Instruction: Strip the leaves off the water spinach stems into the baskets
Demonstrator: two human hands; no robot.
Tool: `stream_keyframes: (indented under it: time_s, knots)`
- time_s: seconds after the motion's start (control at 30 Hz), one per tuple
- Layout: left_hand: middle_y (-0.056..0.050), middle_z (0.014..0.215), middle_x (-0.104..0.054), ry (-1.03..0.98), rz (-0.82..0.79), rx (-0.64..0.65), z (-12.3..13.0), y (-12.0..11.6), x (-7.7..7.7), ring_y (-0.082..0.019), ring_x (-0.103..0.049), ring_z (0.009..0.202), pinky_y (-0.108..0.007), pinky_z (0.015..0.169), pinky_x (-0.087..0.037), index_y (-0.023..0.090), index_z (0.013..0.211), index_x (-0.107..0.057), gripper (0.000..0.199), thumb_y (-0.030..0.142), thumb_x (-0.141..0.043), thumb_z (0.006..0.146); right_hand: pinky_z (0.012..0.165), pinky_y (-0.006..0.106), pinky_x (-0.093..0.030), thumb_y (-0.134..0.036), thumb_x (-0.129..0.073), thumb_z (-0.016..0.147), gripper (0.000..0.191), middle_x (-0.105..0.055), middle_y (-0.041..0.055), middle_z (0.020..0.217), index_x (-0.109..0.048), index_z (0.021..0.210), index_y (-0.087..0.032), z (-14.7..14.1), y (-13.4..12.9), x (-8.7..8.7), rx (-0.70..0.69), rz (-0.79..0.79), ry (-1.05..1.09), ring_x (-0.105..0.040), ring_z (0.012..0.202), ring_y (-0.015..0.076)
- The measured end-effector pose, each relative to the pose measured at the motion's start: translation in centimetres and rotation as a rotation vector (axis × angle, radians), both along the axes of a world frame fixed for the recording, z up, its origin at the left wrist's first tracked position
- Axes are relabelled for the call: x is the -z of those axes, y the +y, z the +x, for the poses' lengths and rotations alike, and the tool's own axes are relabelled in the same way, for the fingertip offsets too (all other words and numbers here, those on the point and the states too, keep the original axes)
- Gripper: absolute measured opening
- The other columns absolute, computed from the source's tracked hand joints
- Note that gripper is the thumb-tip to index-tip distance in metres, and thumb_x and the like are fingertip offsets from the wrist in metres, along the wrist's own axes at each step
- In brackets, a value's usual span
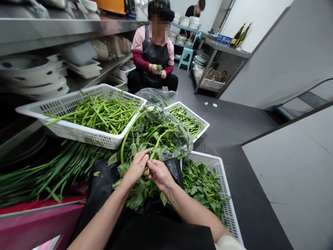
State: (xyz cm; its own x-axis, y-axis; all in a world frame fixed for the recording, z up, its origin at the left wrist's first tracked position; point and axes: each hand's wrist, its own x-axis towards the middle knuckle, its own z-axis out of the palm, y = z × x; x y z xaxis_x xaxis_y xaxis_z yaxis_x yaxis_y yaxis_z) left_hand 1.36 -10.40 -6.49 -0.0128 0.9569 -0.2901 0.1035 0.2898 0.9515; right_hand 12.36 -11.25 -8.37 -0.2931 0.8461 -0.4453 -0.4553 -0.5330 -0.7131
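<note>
My right hand [160, 173] is closed with thumb and fingers pinched on the lower end of a thick green water spinach stem [156, 146]. That stem slants up and away over a pile of leafy water spinach [142, 137]. Right beside it, my left hand [137, 166] is curled with its fingertips meeting the same stem; part of its grip is hidden. Loose leaves [136, 198] lie under both hands on the black apron over my lap. A clear plastic bag [186, 135] lies around the far part of the pile.
A white basket [114, 140] of cut stems stands ahead left, another white basket [206, 125] of stems ahead. At my right is a white basket [227, 187] of leaves. Long green stalks [59, 170] lie left, below a steel shelf [78, 33]. A seated co-worker [156, 52] holds a green vegetable.
</note>
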Motion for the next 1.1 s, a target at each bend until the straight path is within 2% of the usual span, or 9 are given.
stream_keyframes:
  time_s: [0.1, 0.2, 0.3, 0.37, 0.47, 0.67, 0.83, 1.0, 1.1]
  knots:
    - [-0.005, 0.085, -0.063, 0.085, 0.036, -0.057, -0.6, -1.4, 0.7, -0.016, -0.060, 0.069, -0.026, 0.055, -0.045, 0.018, 0.094, -0.058, 0.044, 0.054, -0.058, 0.067, 0.044, 0.015, -0.030, -0.045, -0.077, 0.054, 0.039, -0.053, -0.0046, 0.054, -0.058, 0.063, -0.012, -0.3, 0.4, 0.6, 0.114, 0.034, -0.087, -0.044, 0.047, 0.0034]
    - [0.001, 0.058, -0.057, 0.013, -0.138, 0.079, -0.9, -2.6, 1.1, -0.013, -0.050, 0.049, -0.023, 0.043, -0.035, 0.017, 0.081, -0.055, 0.051, 0.065, -0.055, 0.064, 0.042, 0.018, -0.031, -0.044, -0.075, 0.057, 0.036, -0.051, -0.0051, 0.050, -0.057, 0.063, -0.013, -0.7, 0.2, 0.9, 0.050, 0.043, -0.112, -0.042, 0.042, 0.0045]
    - [0.004, 0.051, -0.049, -0.115, -0.208, 0.128, -0.6, -3.2, 1.2, -0.008, -0.038, 0.042, -0.019, 0.039, -0.024, 0.017, 0.069, -0.051, 0.053, 0.070, -0.055, 0.060, 0.038, 0.020, -0.029, -0.045, -0.070, 0.063, 0.035, -0.050, -0.0063, 0.046, -0.061, 0.077, -0.014, -1.4, -0.4, 1.2, -0.003, -0.009, -0.101, -0.040, 0.034, 0.0069]
    - [0.007, 0.047, -0.042, -0.223, -0.236, 0.148, -0.1, -3.5, 1.3, -0.005, -0.029, 0.039, -0.018, 0.038, -0.019, 0.018, 0.063, -0.045, 0.052, 0.069, -0.057, 0.060, 0.041, 0.021, -0.034, -0.040, -0.069, 0.066, 0.029, -0.056, -0.0032, 0.053, -0.064, 0.078, -0.013, -1.7, -0.7, 1.4, 0.034, -0.032, -0.085, -0.047, 0.040, 0.0083]
    - [0.010, 0.044, -0.031, -0.313, -0.259, 0.142, 0.4, -4.2, 1.5, -0.005, -0.019, 0.040, -0.018, 0.040, -0.014, 0.020, 0.060, -0.039, 0.050, 0.066, -0.058, 0.061, 0.056, 0.021, -0.043, -0.028, -0.066, 0.073, 0.019, -0.064, 0.0037, 0.070, -0.062, 0.063, -0.012, -2.0, -0.2, 1.4, 0.133, -0.115, 0.002, -0.058, 0.061, 0.0104]
    - [0.008, 0.048, -0.031, -0.186, -0.252, 0.171, -0.8, -5.4, 1.7, -0.008, -0.025, 0.044, -0.020, 0.044, -0.019, 0.021, 0.063, -0.042, 0.044, 0.064, -0.054, 0.068, 0.053, 0.021, -0.041, -0.020, -0.043, 0.090, 0.030, -0.063, 0.0027, 0.067, -0.056, 0.064, -0.013, -2.5, 3.0, 0.6, 0.256, -0.371, 0.158, -0.057, 0.059, 0.0101]
    - [0.007, 0.050, -0.030, -0.102, -0.225, 0.113, -2.8, -5.8, 0.9, -0.010, -0.028, 0.048, -0.022, 0.046, -0.024, 0.022, 0.062, -0.042, 0.047, 0.067, -0.053, 0.066, 0.049, 0.021, -0.042, -0.018, -0.037, 0.092, 0.031, -0.058, 0.0014, 0.060, -0.049, 0.064, -0.015, -3.8, 5.6, 0.5, 0.286, -0.384, 0.143, -0.054, 0.052, 0.0095]
    - [0.006, 0.051, -0.034, 0.006, -0.220, 0.228, -3.8, -7.9, -0.9, -0.011, -0.030, 0.050, -0.023, 0.050, -0.028, 0.021, 0.057, -0.039, 0.051, 0.070, -0.048, 0.067, 0.052, 0.018, -0.043, -0.011, -0.028, 0.091, 0.032, -0.048, -0.0032, 0.052, -0.033, 0.061, -0.019, -0.3, 10.6, 1.3, 0.419, -0.289, 0.003, -0.049, 0.049, 0.0074]
    - [0.004, 0.049, -0.037, 0.122, -0.200, 0.290, -4.3, -8.7, -2.1, -0.012, -0.034, 0.049, -0.025, 0.051, -0.030, 0.022, 0.053, -0.039, 0.053, 0.072, -0.041, 0.069, 0.051, 0.019, -0.043, -0.014, -0.026, 0.092, 0.034, -0.047, -0.0022, 0.051, -0.032, 0.059, -0.019, 2.1, 13.1, 2.5, 0.388, -0.258, -0.117, -0.050, 0.050, 0.0086]
